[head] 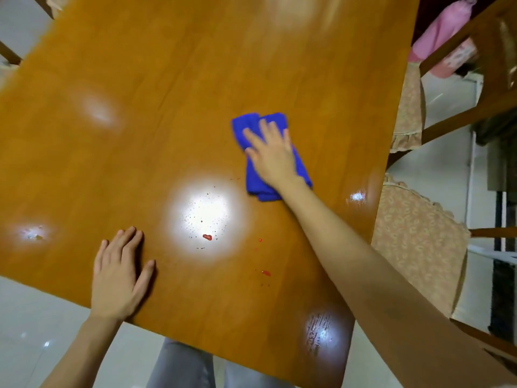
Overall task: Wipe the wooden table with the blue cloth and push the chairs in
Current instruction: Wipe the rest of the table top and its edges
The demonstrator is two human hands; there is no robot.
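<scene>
The wooden table [167, 79] fills most of the view. A folded blue cloth [253, 123] lies on it right of centre, and my right hand [272, 154] presses flat on top of it with straight fingers. My left hand [119, 271] rests flat on the table near its front edge. Red spots [207, 237] and dark specks mark the wood between the two hands, in a bright light reflection. Two chairs with patterned seat cushions stand on the right side: a near chair [419, 242] and a farther chair [408, 107].
Parts of more chairs [11, 56] show at the top left corner. A pink item [444, 32] sits behind the far right chair. The floor [42, 317] is pale and glossy. My legs [181, 368] stand against the table's near edge.
</scene>
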